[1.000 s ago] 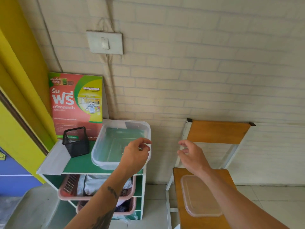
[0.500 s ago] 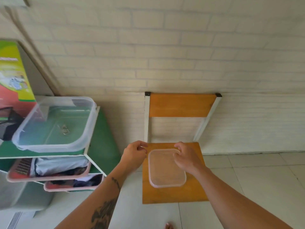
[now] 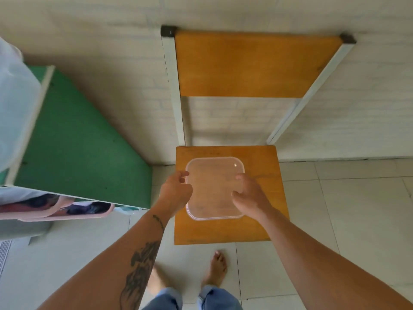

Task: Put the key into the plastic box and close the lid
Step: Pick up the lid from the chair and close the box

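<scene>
The clear plastic lid (image 3: 212,189) lies flat on the orange seat of a chair (image 3: 225,231). My left hand (image 3: 176,191) holds its left edge, thumb above and fingers curled at the rim. On the opposite edge my right hand (image 3: 248,193) has finger and thumb reaching over the rim. Only a blurred corner of the clear plastic box (image 3: 13,108) shows at the far left, on top of the green shelf unit (image 3: 78,142). The key is out of sight.
The chair stands against a pale brick wall, its orange backrest (image 3: 252,63) on white posts. Pink baskets (image 3: 67,214) with dark contents stick out of the shelf unit's lower levels. My bare feet (image 3: 216,269) stand on light floor tiles before the chair.
My view swung right and down, from the box on the shelf to the chair. Both hands left the box and came down onto the lid, sliding from its far corners to its sides.
</scene>
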Motion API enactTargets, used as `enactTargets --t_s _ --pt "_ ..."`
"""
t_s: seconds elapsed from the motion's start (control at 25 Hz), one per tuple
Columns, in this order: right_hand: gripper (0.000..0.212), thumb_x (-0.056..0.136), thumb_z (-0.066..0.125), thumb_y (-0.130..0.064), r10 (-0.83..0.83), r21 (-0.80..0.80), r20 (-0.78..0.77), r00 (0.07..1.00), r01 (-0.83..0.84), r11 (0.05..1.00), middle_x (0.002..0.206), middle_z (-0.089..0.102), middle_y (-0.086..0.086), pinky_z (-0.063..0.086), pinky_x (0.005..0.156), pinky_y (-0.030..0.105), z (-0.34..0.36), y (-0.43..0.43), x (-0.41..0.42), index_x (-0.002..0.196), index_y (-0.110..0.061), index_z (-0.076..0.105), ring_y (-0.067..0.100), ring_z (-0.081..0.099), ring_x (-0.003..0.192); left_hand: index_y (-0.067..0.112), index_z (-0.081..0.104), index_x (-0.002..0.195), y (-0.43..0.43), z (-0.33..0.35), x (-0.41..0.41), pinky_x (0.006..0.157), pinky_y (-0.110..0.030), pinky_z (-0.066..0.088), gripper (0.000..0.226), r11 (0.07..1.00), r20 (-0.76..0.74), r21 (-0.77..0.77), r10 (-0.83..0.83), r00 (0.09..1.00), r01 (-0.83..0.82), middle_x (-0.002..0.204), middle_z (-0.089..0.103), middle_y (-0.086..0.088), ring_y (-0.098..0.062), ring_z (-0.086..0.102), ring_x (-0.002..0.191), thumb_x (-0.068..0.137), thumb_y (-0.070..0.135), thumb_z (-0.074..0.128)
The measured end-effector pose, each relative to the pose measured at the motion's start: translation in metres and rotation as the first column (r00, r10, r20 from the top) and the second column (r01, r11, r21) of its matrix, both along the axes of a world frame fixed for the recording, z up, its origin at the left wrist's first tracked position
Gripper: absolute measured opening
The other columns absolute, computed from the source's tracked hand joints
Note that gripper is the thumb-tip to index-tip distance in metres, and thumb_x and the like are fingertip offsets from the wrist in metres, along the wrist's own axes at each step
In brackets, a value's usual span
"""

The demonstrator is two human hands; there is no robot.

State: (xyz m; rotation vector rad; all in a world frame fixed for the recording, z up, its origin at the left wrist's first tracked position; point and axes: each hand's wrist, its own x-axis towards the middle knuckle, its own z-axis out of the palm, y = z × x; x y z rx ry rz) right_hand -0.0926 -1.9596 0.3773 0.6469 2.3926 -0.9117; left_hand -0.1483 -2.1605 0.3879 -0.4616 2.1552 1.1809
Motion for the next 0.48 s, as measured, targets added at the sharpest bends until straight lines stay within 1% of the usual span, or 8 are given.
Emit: enactTargets --t_s 0.04,0.08,0.12,0.16,0.2,0.24,0.36,0.48 --pt "0.059 0.090 0.056 -0.018 -0.006 0.006 0.009 1.000 0.006 1.000 0.146 0.043 0.006 0.044 0.102 0.039 -0.014 0.003 -0.003 0.145 -0.026 0.037 0.028 0.045 0.131 0.029 0.049 0.142 0.001 -0.015 0.001 0.053 -0.018 0.043 0.058 1.000 0.019 -0.007 -0.005 1.000 0.005 0.139 0.053 0.001 -0.019 0.060 0.098 0.088 0.007 0.054" --pt "0.061 0.087 0.056 -0.020 -0.018 -0.001 0.024 1.000 0.018 1.000 0.145 0.043 0.005 0.045 0.103 0.044 -0.022 0.004 -0.004 0.144 -0.030 0.037 0.030 0.045 0.131 0.031 0.045 0.145 0.002 -0.028 0.003 0.056 -0.020 0.049 0.064 1.000 0.035 -0.013 -0.014 0.999 0.014 0.143 0.049 0.000 -0.022 0.060 0.103 0.087 0.006 0.055" --pt "0.064 0.083 0.055 -0.022 -0.035 -0.012 0.042 0.999 0.035 0.999 0.144 0.043 0.004 0.047 0.101 0.048 -0.033 0.006 -0.006 0.143 -0.034 0.037 0.030 0.046 0.129 0.034 0.041 0.147 0.003 -0.041 0.005 0.063 -0.027 0.057 0.069 0.999 0.049 -0.018 -0.030 0.998 0.030 0.146 0.047 -0.001 -0.025 0.060 0.108 0.085 0.005 0.055" --pt "0.068 0.078 0.054 -0.023 -0.054 -0.015 0.061 0.997 0.055 0.998 0.142 0.044 0.003 0.050 0.098 0.050 -0.044 0.009 -0.006 0.142 -0.037 0.037 0.030 0.048 0.126 0.035 0.038 0.148 0.005 -0.051 0.007 0.074 -0.037 0.061 0.074 0.998 0.064 -0.026 -0.049 0.997 0.050 0.147 0.044 -0.001 -0.029 0.059 0.113 0.083 0.004 0.055" --pt "0.070 0.075 0.053 -0.024 -0.070 -0.022 0.083 0.994 0.072 0.997 0.141 0.044 0.001 0.052 0.095 0.050 -0.055 0.011 -0.007 0.141 -0.040 0.036 0.030 0.050 0.123 0.036 0.035 0.150 0.007 -0.061 0.008 0.084 -0.044 0.060 0.078 0.997 0.076 -0.036 -0.067 0.995 0.070 0.148 0.040 -0.001 -0.032 0.057 0.117 0.082 0.003 0.054" --pt "0.072 0.073 0.053 -0.025 -0.081 -0.034 0.093 0.992 0.085 0.996 0.139 0.045 0.001 0.053 0.092 0.050 -0.065 0.013 -0.007 0.141 -0.042 0.035 0.030 0.052 0.119 0.036 0.032 0.151 0.010 -0.068 0.008 0.089 -0.048 0.058 0.079 0.995 0.083 -0.046 -0.080 0.993 0.084 0.149 0.037 0.000 -0.033 0.056 0.119 0.082 0.002 0.054" --pt "0.074 0.071 0.053 -0.025 -0.111 -0.037 0.083 0.990 0.114 0.993 0.133 0.045 0.001 0.056 0.085 0.049 -0.074 0.009 -0.008 0.139 -0.045 0.033 0.029 0.054 0.112 0.035 0.031 0.152 0.016 -0.082 0.009 0.092 -0.048 0.057 0.080 0.994 0.083 -0.046 -0.098 0.992 0.102 0.149 0.035 0.001 -0.032 0.053 0.121 0.082 0.003 0.053" --pt "0.069 0.073 0.056 -0.022 -0.154 -0.024 0.088 0.984 0.156 0.987 0.130 0.042 0.001 0.055 0.085 0.048 -0.082 0.005 -0.007 0.137 -0.040 0.036 0.029 0.051 0.113 0.033 0.033 0.152 0.017 -0.092 0.013 0.095 -0.046 0.055 0.079 0.993 0.073 -0.053 -0.100 0.992 0.104 0.150 0.035 0.001 -0.029 0.048 0.125 0.081 0.004 0.053"
